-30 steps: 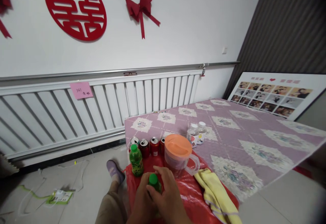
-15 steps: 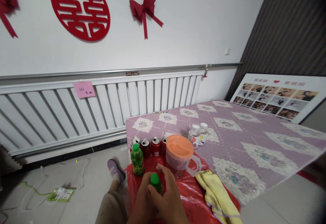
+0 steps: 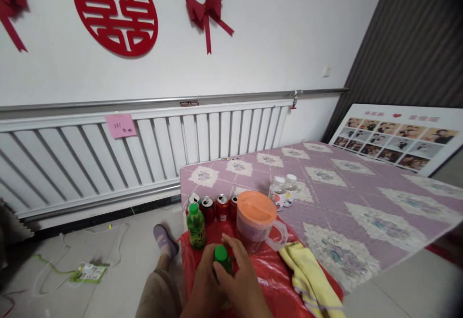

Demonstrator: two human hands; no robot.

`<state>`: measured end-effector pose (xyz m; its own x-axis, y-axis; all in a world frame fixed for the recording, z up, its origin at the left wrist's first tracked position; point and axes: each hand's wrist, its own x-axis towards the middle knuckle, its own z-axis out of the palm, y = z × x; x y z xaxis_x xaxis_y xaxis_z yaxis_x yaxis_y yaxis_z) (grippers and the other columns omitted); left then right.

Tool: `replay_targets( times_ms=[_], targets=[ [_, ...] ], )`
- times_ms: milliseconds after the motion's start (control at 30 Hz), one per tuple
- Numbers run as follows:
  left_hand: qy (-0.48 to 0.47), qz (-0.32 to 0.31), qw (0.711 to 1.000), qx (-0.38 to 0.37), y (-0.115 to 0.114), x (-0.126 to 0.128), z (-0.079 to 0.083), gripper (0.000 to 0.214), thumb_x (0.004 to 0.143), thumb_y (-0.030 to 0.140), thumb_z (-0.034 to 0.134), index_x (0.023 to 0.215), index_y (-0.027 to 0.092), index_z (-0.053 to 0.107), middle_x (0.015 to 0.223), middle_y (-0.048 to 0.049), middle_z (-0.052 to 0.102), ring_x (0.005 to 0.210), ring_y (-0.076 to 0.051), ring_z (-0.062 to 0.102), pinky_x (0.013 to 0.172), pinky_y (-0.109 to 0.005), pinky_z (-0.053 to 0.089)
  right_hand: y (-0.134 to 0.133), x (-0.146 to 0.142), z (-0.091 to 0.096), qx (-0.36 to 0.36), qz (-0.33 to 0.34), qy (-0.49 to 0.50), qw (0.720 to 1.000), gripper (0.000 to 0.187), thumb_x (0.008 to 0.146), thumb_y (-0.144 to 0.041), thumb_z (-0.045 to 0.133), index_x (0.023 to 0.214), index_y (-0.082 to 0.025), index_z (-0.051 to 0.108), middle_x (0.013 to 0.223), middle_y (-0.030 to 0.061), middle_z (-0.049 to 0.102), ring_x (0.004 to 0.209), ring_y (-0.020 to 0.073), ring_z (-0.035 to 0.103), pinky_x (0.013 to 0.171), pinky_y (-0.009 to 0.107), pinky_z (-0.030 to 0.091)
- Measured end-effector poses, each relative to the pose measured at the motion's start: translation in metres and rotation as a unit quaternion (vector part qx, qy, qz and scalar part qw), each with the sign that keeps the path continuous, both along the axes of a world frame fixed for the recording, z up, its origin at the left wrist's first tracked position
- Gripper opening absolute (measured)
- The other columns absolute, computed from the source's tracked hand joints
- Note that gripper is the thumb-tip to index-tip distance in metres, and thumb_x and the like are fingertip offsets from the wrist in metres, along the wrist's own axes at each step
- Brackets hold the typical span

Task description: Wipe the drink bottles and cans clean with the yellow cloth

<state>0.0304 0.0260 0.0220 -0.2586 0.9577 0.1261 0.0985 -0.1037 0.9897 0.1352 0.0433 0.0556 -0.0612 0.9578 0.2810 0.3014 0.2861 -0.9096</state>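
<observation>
A green bottle with a green cap stands upright between my two hands at the lower middle, its lower part hidden by them. My left hand is wrapped round its left side. On the other side, my right hand curves about the bottle, thumb across the front and fingers reaching behind. Just beyond is a second green bottle with a dark label. To the right of it stands a clear plastic pitcher with an orange lid.
Several red drink cans stand in a row behind the bottle. Two clear white-capped bottles are beyond the pitcher. A yellow cloth lies on the red plastic sheet. A power strip lies on the floor at left.
The view has shifted very slightly. Both hands stay around the green bottle, and nothing else has visibly moved.
</observation>
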Motion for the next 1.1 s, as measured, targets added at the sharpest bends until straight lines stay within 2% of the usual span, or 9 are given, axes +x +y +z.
replay_targets(
  times_ms=[100,233,333,500,600,733,800,867,1100],
  targets=[
    [0.044,-0.031,0.999,0.008,-0.001,-0.001,0.0,0.022,0.074,0.022,0.072,0.095,0.02,0.068,0.085,-0.0015,0.072,0.076,-0.021,0.067,0.072,-0.034,0.055,-0.001,0.0,0.003,-0.025,-0.015,0.005,1.0,0.042,0.065,-0.024,0.065,0.107,-0.02,0.07,0.11,0.0094,0.074,0.105,0.0285,0.069,0.095,0.042,0.055],
    [0.085,-0.028,0.995,0.031,-0.002,-0.002,0.004,0.022,0.073,0.02,0.068,0.095,0.022,0.066,0.091,-0.0027,0.073,0.083,-0.023,0.069,0.074,-0.035,0.057,-0.001,-0.001,0.006,0.011,0.008,0.021,1.0,0.022,0.069,-0.022,0.063,0.089,-0.024,0.071,0.094,0.005,0.074,0.093,0.0249,0.071,0.085,0.036,0.057],
    [0.092,-0.027,0.995,0.038,-0.002,0.0,0.008,0.026,0.073,0.02,0.065,0.099,0.022,0.065,0.092,-0.0036,0.073,0.083,-0.024,0.071,0.073,-0.035,0.059,-0.001,0.001,0.008,0.03,0.01,0.043,0.999,0.021,0.073,-0.024,0.062,0.092,-0.024,0.071,0.096,0.0045,0.074,0.092,0.0229,0.071,0.083,0.033,0.058],
    [0.109,-0.01,0.993,0.04,-0.004,0.001,0.005,0.044,0.067,0.019,0.065,0.11,0.018,0.063,0.106,-0.0098,0.073,0.098,-0.028,0.072,0.087,-0.042,0.059,0.003,0.017,0.011,0.018,-0.016,0.079,0.997,0.024,0.078,-0.03,0.061,0.099,-0.022,0.07,0.096,0.006,0.075,0.089,0.0225,0.072,0.082,0.032,0.059],
    [0.131,0.008,0.991,0.026,-0.006,-0.001,0.0,0.049,0.064,0.019,0.067,0.113,0.017,0.063,0.109,-0.0107,0.073,0.1,-0.029,0.072,0.092,-0.044,0.058,0.007,0.036,0.002,-0.005,-0.038,0.068,0.997,0.028,0.082,-0.037,0.061,0.103,-0.021,0.069,0.097,0.0078,0.076,0.088,0.0237,0.073,0.08,0.034,0.06],
    [0.142,0.011,0.99,0.015,-0.007,-0.002,-0.001,0.047,0.065,0.021,0.066,0.112,0.017,0.062,0.107,-0.0096,0.073,0.097,-0.028,0.072,0.091,-0.043,0.058,0.004,0.067,-0.034,-0.009,-0.054,-0.054,0.997,0.035,0.086,-0.041,0.054,0.109,-0.019,0.069,0.108,0.0111,0.076,0.096,0.0247,0.073,0.085,0.035,0.06],
    [0.149,0.006,0.989,0.008,-0.007,-0.002,0.0,0.046,0.066,0.02,0.065,0.113,0.017,0.062,0.105,-0.0084,0.073,0.095,-0.027,0.072,0.09,-0.042,0.058,0.0,0.084,-0.054,0.003,-0.054,-0.176,0.983,0.037,0.087,-0.039,0.048,0.112,-0.02,0.069,0.111,0.0113,0.076,0.103,0.0247,0.073,0.091,0.036,0.058],
    [0.155,0.008,0.988,0.001,-0.007,-0.002,0.001,0.047,0.067,0.02,0.065,0.113,0.018,0.062,0.107,-0.0079,0.072,0.097,-0.027,0.071,0.092,-0.042,0.057,-0.003,0.101,-0.07,-0.006,-0.062,-0.219,0.974,0.035,0.084,-0.036,0.051,0.108,-0.019,0.071,0.109,0.0136,0.077,0.104,0.0279,0.073,0.094,0.039,0.057],
    [0.163,0.005,0.987,0.014,-0.007,-0.003,-0.002,0.043,0.069,0.018,0.065,0.112,0.018,0.061,0.109,-0.0097,0.072,0.101,-0.029,0.071,0.09,-0.044,0.058,0.004,0.151,-0.076,-0.07,-0.069,-0.338,0.936,0.026,0.079,-0.02,0.053,0.094,-0.018,0.075,0.097,0.015,0.077,0.092,0.0299,0.074,0.086,0.039,0.054]
  ],
)
